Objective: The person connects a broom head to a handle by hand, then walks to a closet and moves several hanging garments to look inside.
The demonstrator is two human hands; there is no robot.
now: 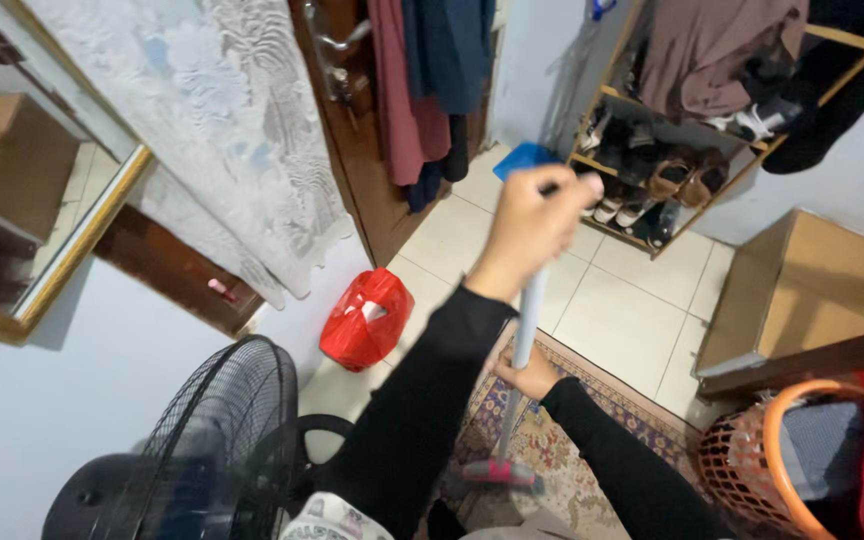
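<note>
Left hand [532, 222]: wrapped around the top of the pale broom handle [526, 325].
Right hand [525, 375]: gripping the handle lower down.
Broom head [500, 473]: pink, on the patterned rug [562, 460].
Red bag [365, 318]: floor by the wall.
Cardboard box [802, 285]: right floor edge.

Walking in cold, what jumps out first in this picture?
Two hands in black sleeves grip a pale broom handle in the middle: the left hand near its top, the right hand lower down, with the pink broom head on a patterned rug. A bright red plastic bag sits on the tiled floor to the left, behind a black standing fan. A crowded shoe rack stands at the far wall.
</note>
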